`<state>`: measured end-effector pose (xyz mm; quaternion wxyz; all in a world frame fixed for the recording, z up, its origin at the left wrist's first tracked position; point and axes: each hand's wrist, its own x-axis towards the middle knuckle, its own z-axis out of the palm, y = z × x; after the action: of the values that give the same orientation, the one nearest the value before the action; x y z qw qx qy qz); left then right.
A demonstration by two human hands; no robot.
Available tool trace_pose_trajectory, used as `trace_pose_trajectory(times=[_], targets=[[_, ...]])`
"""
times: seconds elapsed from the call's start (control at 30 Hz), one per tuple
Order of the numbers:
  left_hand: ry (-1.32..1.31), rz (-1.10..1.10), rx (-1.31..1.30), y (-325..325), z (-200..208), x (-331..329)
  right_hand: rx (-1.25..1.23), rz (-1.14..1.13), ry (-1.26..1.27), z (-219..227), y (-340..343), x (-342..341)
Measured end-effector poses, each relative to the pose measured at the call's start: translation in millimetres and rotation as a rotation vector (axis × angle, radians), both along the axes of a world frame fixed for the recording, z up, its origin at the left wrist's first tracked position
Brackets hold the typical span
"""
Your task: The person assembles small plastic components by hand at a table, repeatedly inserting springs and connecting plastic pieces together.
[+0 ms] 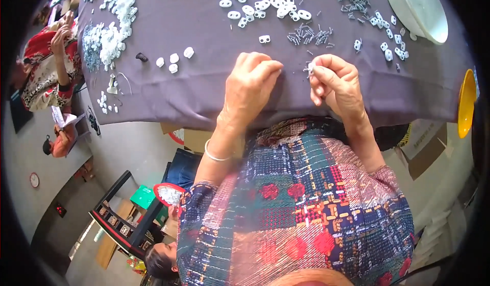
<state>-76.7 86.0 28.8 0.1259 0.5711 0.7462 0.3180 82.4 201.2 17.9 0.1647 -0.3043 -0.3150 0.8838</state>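
My right hand (338, 84) pinches a small white plastic piece with grey pins (309, 69) between thumb and forefinger, just above the cloth. To its left is my left hand (251, 84), its fingers closed together; what they hold, if anything, is hidden. A single white oval piece with two holes (264, 39) lies just beyond my left hand. Past my right hand is a loose pile of short grey pins (310, 34). More white two-holed pieces (280, 5) are grouped farther back.
A dark cloth (168, 94) covers the table. White parts (115, 43) are heaped at the far left, near four-sided-looking white pieces (174, 58). A pale basin (416, 10) stands back right; a yellow dish (465, 103) sits at the right edge. Other people (51, 74) are to the left.
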Motion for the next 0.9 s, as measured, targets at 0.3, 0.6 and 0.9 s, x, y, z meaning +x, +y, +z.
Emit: trace_pose_trajectory(times=[0.3,0.6,0.9], targets=[[0.128,0.42,-0.003,-28.1,-4.2,12.1,0.01,0.005,0.038,-3.3,-2.0,1.0],[0.101,0.465,0.019,-6.2,-14.4,27.3,0.004,0.035,0.045,-7.2,-6.7,1.1],[0.132,0.204,0.198,-11.9,-19.5,32.9,-0.017,0.04,0.037,-6.3,-6.2,3.2]])
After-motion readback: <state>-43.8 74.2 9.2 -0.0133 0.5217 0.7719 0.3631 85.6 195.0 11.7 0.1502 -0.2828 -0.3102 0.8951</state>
